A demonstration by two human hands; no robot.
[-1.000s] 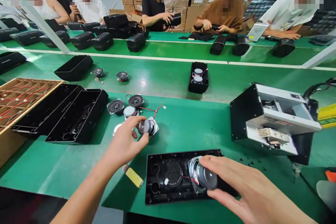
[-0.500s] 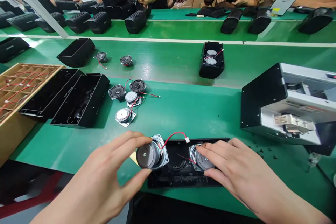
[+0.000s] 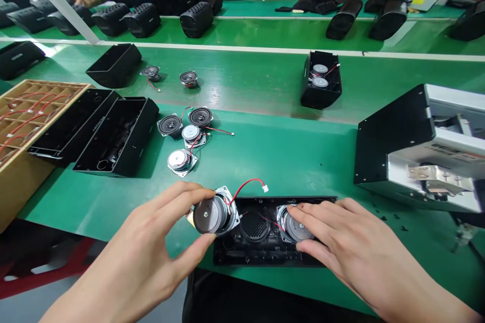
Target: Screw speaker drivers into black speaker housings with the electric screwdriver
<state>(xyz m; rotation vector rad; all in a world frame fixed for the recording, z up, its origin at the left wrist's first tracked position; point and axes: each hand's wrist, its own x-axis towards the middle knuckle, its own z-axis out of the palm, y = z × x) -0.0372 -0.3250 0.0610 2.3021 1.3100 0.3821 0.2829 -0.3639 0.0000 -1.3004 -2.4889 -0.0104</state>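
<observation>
Between the thumb and fingers of my left hand (image 3: 166, 232) is a round speaker driver (image 3: 209, 215), its magnet side facing me. A red wire (image 3: 246, 181) with a white plug arcs up from it. This driver is tilted above the left end of a long black speaker panel (image 3: 265, 256). My right hand (image 3: 337, 242) closes round a second speaker driver (image 3: 295, 227), which sits at the panel's right part with its back up. A round grille opening (image 3: 254, 226) shows in the panel between the two drivers. My right fingers partly cover the second driver.
Several loose speaker drivers (image 3: 180, 160) lie on the green table, left of centre. Black speaker housings (image 3: 117, 141) and a divided wooden box (image 3: 22, 131) stand at left, a metal-sided machine (image 3: 413, 156) at right. Small screws (image 3: 396, 216) lie beside it. Co-workers handle black speakers across the line.
My left hand has raised its driver slightly, so more of the grille opening shows. My right hand stays on the other driver. The view has shifted a little.
</observation>
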